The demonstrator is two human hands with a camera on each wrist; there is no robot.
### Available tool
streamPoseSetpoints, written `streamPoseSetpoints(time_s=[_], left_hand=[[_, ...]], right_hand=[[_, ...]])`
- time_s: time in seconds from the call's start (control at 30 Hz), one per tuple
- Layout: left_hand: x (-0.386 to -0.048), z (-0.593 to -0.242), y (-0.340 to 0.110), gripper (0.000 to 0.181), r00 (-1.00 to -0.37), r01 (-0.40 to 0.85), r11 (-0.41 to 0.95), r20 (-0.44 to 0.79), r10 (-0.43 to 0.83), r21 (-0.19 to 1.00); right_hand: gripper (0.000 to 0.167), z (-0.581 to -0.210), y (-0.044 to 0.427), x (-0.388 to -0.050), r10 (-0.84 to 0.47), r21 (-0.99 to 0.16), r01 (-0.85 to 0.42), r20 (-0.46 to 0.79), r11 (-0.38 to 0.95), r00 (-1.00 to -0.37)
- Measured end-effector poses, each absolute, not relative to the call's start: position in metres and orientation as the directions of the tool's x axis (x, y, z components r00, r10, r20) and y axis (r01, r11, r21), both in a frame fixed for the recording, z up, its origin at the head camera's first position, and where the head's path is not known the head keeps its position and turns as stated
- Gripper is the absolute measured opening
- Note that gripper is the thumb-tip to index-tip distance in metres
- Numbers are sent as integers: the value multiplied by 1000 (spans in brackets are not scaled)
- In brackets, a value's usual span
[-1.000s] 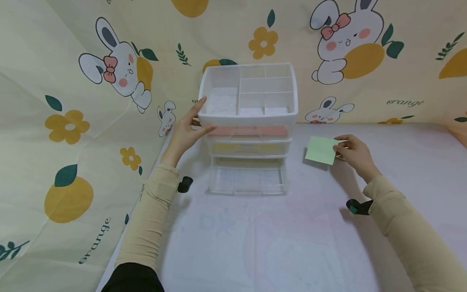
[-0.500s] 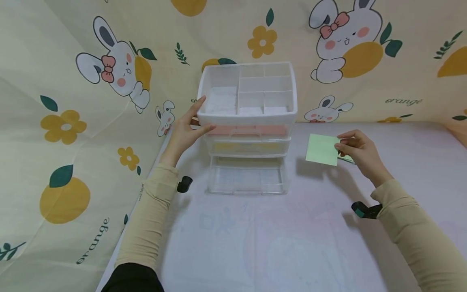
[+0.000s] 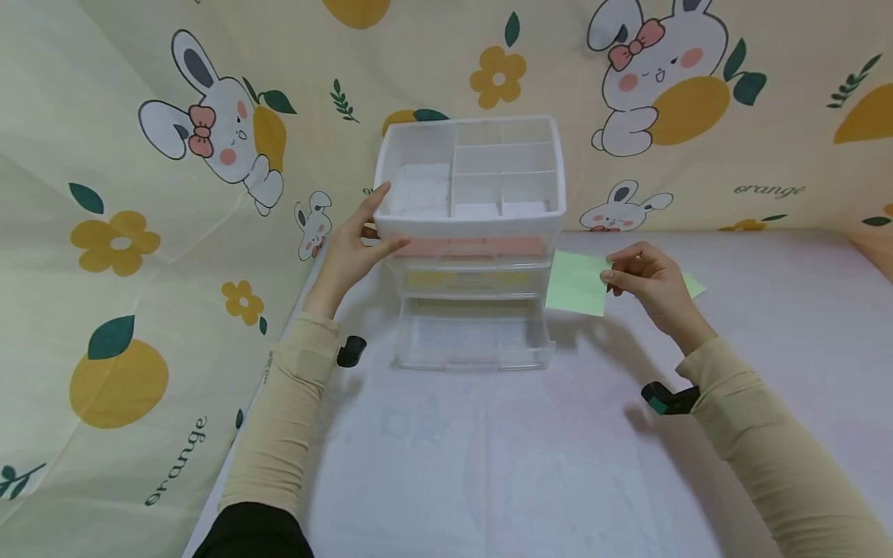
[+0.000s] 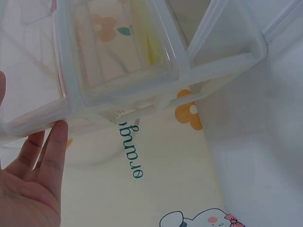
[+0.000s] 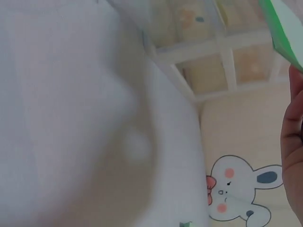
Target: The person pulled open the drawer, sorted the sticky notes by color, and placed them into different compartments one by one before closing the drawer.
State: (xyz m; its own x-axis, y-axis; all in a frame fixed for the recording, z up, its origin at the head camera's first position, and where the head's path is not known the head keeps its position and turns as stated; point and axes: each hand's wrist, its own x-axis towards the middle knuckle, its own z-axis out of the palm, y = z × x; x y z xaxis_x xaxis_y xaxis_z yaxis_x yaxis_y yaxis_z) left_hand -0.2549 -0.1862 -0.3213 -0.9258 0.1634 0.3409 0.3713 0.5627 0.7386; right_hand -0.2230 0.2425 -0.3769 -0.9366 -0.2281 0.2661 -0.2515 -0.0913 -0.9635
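Left of and behind a white plastic drawer unit [image 3: 470,227], a cream backdrop [image 3: 432,46] printed with rabbits, oranges and flowers is seen. The unit's left side is touched by the left hand [image 3: 346,260], its fingers spread and fairly straight, its thumb laid on the front. The unit is topped by a smooth white tray [image 3: 422,190] divided into rectangular compartments; pink and yellow are seen through the clear upper drawers [image 3: 474,283], and the see-through bottom drawer [image 3: 474,333] is pulled forward. Just beside the unit's right side, a flat, pale-green paper square [image 3: 575,284] is held above the whitish table surface [image 3: 453,465], pinched by the right hand [image 3: 649,283]. Farther right of the unit, another pale-green piece [image 3: 694,285] is partly blocked by that hand.
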Motion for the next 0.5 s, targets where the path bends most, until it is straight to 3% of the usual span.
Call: streamPoseSetpoints(time_s=[0.23,0.5], left_hand=[[-255,-320,-186,75,-917,390,558,363,163,732],[-253,-320,-185,76,-923,377,563,350,162,736]], right_hand=[[20,-377,226,-223,-305,-951,-271,304,-147,-903],[17,-372,191,-220,-328,-962,-273,264,-19,-907]])
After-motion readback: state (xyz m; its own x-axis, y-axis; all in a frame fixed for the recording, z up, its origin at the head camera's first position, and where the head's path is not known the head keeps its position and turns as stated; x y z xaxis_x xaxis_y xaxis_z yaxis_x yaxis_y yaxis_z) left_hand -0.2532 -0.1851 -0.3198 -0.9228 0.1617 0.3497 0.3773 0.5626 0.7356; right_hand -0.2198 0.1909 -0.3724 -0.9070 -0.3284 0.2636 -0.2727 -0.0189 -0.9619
